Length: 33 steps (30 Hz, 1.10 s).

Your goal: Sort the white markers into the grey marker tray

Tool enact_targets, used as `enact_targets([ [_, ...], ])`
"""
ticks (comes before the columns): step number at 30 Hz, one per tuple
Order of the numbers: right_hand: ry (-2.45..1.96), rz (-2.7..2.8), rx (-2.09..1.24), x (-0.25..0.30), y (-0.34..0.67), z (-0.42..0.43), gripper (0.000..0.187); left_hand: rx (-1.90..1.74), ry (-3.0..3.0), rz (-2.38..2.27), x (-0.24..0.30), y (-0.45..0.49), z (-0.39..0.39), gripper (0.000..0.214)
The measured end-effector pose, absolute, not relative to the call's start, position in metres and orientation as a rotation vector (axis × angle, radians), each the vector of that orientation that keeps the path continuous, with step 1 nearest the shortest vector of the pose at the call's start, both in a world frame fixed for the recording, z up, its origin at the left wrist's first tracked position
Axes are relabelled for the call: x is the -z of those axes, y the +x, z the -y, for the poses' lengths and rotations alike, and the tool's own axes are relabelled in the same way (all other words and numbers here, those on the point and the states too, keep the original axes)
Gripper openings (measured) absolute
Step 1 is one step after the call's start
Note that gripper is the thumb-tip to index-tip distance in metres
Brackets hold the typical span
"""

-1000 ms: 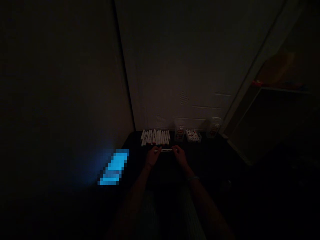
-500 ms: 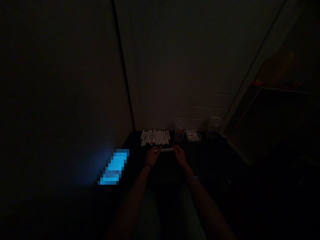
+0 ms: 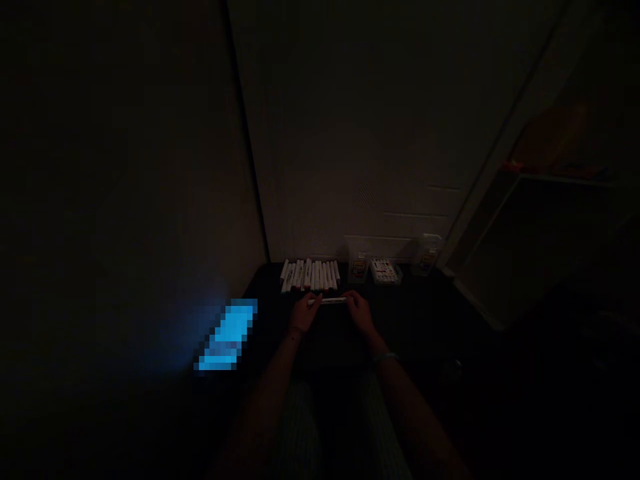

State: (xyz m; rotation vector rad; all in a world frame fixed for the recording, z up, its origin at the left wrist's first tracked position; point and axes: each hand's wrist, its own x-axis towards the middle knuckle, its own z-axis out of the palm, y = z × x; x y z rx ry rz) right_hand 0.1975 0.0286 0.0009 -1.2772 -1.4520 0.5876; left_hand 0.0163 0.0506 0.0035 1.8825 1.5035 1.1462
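A slim white marker lies level between my two hands, just above or on the dark table. My left hand pinches its left end, and my right hand grips the right end. Behind them a row of white markers lies side by side, with coloured bands at their near ends. To the right of the row is a clear case standing upright. Beside that is a low clear tray of white markers. Dim light hides fine detail of my fingers.
A bright, pixelated blue screen glows at the left of the dark table. Another clear case stands at the back right. Walls rise behind and to the left. A shelf unit is at the right.
Both hands keep the marker in nearly the same place. The marker seems turned slightly about its length, as its dark print shows less now.
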Motion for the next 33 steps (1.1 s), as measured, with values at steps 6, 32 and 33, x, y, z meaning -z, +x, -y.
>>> enact_targets([
  [6, -1.277, 1.463, -0.600, -0.0020, 0.1979, -0.0278, 0.029, -1.131, 1.882, -1.534, -0.0008, 0.0156, -0.0534, 0.042],
  [32, -1.281, 1.453, -0.620, -0.0029, 0.1989, -0.0267, 0.029, -1.138, 1.908, -1.513, -0.0043, 0.0162, -0.0510, 0.042],
  [33, -1.278, 1.449, -0.615, -0.0027, 0.1989, -0.0266, 0.029, -1.144, 1.902, -1.515, -0.0038, 0.0164, -0.0512, 0.041],
])
